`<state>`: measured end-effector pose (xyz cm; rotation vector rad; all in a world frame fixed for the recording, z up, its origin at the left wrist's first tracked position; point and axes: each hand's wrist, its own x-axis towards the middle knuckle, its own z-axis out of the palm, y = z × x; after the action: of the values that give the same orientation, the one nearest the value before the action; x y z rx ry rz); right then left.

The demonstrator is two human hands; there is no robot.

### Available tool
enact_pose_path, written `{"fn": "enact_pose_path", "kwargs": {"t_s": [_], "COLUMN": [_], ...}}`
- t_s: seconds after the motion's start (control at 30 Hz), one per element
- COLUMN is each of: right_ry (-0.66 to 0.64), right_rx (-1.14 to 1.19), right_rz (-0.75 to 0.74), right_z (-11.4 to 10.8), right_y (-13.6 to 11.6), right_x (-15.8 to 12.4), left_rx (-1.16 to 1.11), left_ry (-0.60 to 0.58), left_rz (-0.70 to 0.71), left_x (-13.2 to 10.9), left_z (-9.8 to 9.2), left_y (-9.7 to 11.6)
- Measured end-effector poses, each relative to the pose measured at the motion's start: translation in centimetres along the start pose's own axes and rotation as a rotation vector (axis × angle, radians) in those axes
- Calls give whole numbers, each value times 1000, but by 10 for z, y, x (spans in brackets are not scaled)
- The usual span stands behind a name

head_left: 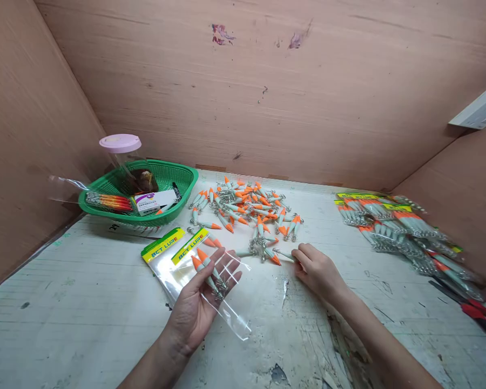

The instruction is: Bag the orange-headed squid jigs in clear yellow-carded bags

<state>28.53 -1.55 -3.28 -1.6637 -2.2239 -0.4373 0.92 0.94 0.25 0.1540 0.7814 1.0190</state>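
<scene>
In my left hand (198,308) lie two squid lures (210,270) with orange tips, pale bodies and wire hooks, the thumb pressed over them. The same hand also holds a clear plastic bag (235,319) with a yellow-green "BCT LURE" header. Beneath it on the table rest more empty header bags (162,246). My right hand (316,270) pinches one end of a pale squid lure (284,255) at the near edge of the loose heap; its orange end is hidden in the fingers. Behind both hands spreads the heap of loose lures (251,205).
A green basket (174,168) at the left holds a lidded jar (125,156), a small box (146,203) and a bag of orange-red lures (109,201). Packed lure bags (392,224) pile up at the right, near red-and-black-handled pliers (480,312). Wooden panels (267,108) enclose the table.
</scene>
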Motion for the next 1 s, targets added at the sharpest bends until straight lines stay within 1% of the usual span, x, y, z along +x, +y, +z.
{"fn": "enact_pose_path", "kwargs": {"t_s": [0.1,0.2,0.27,0.33,0.47,0.5,0.57,0.6,0.63,0.73,0.77,0.8,0.87,0.93,1.0], "right_ry": [59,105,126,96,-96,-134,-182,-187,-181,-161,-173,-192,-218,-191,-148], "right_rx": [28,75,114,171,295,312,339,360,391,545,587,605,561,469,414], "right_rz": [57,137,163,108,-150,-185,-199,-171,-111,142,197,218,184,147,114], "right_z": [-7,-7,-8,-12,-20,-21,-22,-23,-25,-31,-32,-32,-28,-19,-10], "right_y": [2,5,4,0,-20,-25,-35,-40,-44,-58,-64,-71,-85,-98,-106], "right_x": [-5,0,6,9,1,-3,-12,-17,-22,-35,-39,-42,-45,-45,-43], "left_rx": [14,20,16,5,-14,-15,-16,-17,-17,-11,-6,-2,4,6,4], "left_ry": [-12,-9,1,9,22,17,6,7,11,25,27,27,24,13,2], "left_rz": [-3,3,12,24,38,39,42,42,41,33,32,28,22,16,11], "left_x": [0,0,1,2,3,3,3,3,2,2,1,1,2,2,3], "left_z": [0,1,2,2,2,3,3,3,4,4,4,3,3,2,1], "left_y": [0,1,2,4,7,8,8,8,8,8,8,8,7,6,5]}}
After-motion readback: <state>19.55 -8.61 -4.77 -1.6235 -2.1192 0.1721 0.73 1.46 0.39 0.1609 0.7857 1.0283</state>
